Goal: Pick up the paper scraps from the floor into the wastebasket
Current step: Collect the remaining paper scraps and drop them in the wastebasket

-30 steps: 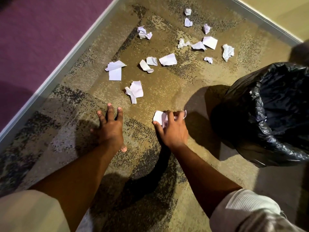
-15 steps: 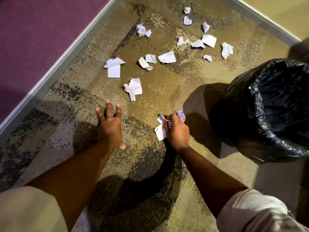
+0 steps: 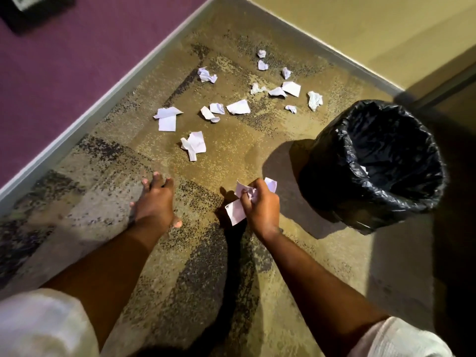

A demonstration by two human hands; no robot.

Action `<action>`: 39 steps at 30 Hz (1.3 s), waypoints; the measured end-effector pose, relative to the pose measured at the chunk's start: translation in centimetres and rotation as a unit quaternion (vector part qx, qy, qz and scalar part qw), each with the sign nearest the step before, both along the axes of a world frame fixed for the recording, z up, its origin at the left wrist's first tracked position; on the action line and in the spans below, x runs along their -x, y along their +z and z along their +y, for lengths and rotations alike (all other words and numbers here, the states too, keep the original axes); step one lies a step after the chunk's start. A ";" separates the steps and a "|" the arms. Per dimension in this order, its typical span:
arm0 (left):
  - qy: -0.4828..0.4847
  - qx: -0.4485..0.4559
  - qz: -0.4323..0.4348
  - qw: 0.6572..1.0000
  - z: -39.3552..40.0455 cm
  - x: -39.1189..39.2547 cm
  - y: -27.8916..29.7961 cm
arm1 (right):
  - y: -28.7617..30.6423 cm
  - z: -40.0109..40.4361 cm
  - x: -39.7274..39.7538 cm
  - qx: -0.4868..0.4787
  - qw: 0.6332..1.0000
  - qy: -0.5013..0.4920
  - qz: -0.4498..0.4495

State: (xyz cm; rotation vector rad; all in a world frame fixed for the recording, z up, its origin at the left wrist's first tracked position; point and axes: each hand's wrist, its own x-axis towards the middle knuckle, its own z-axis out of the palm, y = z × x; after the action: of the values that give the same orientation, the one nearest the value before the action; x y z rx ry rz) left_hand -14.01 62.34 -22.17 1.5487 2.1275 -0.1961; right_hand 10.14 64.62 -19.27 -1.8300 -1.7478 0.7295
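My right hand (image 3: 262,204) is shut on a bunch of white paper scraps (image 3: 235,211), held just above the carpet. To its right stands the wastebasket (image 3: 322,176), lined with a black plastic bag, its mouth open upward. My left hand (image 3: 154,202) rests flat on the carpet with fingers spread and holds nothing. Several more scraps lie further out: a crumpled one (image 3: 194,145) nearest, a folded pair (image 3: 167,118) to the left, and a scattered group (image 3: 283,88) at the back.
The patterned tan and grey carpet (image 3: 231,155) is bordered by a purple wall with a pale baseboard (image 3: 77,119) on the left and a beige wall (image 3: 360,34) behind. A dark doorway edge (image 3: 450,81) lies past the wastebasket.
My right hand gathered the scraps off the carpet, closed on them and lifted slightly toward me. My left hand stayed planted on the floor.
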 end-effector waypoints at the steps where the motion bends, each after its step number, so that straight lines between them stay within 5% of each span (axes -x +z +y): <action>1: 0.000 -0.017 0.003 1.000 -1.2 -0.1 0.2 | 0.7 -0.1 -0.3 0.005 1.000 -0.014 0.023; 6: 0.019 -0.037 -0.030 0.999 -6.8 -2.2 2.1 | 4.5 -2.6 -1.7 0.062 0.980 -0.064 0.178; 10: 0.162 -0.082 -0.283 0.942 -5.5 -8.5 9.1 | 8.9 -4.2 -1.9 0.113 0.921 -0.096 0.360; 11: 0.217 -0.057 -0.390 0.893 -4.7 -10.4 11.2 | 9.9 -4.4 -1.9 0.119 0.910 -0.106 0.383; 14: 0.334 0.026 -0.692 0.640 -2.9 -15.5 16.6 | 13.7 -4.5 -2.3 0.150 0.859 -0.136 0.469; 15: 0.360 0.026 -0.726 0.585 -2.4 -16.8 18.1 | 15.0 -4.3 -2.6 0.156 0.840 -0.143 0.500; 17: 0.385 0.009 -0.749 0.539 -1.4 -19.2 20.6 | 17.3 -3.5 -3.4 0.147 0.819 -0.155 0.532; 21: 0.405 -0.040 -0.737 0.540 0.6 -23.9 24.5 | 20.1 -1.9 -6.1 0.088 0.831 -0.198 0.512; 25: 0.383 -0.106 -0.648 0.649 2.7 -29.1 27.9 | 22.6 -0.1 -10.0 0.019 0.890 -0.217 0.401; 29: 0.400 -0.094 -0.609 0.678 4.3 -33.3 29.5 | 23.2 2.2 -13.8 0.032 0.893 -0.273 0.356; 31: 0.420 -0.072 -0.622 0.657 5.9 -35.1 29.2 | 23.5 3.3 -15.3 0.060 0.873 -0.305 0.377; 35: 0.427 -0.019 -0.604 0.673 8.8 -37.8 27.6 | 24.2 4.8 -17.9 0.127 0.752 -0.378 0.525; 39: 0.427 0.008 -0.592 0.684 10.6 -38.6 26.6 | 25.0 6.0 -19.7 0.163 0.722 -0.382 0.554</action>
State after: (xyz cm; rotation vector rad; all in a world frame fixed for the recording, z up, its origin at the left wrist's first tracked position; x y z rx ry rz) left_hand 24.63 72.98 4.44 0.2153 1.4192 0.8730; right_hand 29.81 70.60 5.76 -1.4886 -0.0566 1.3724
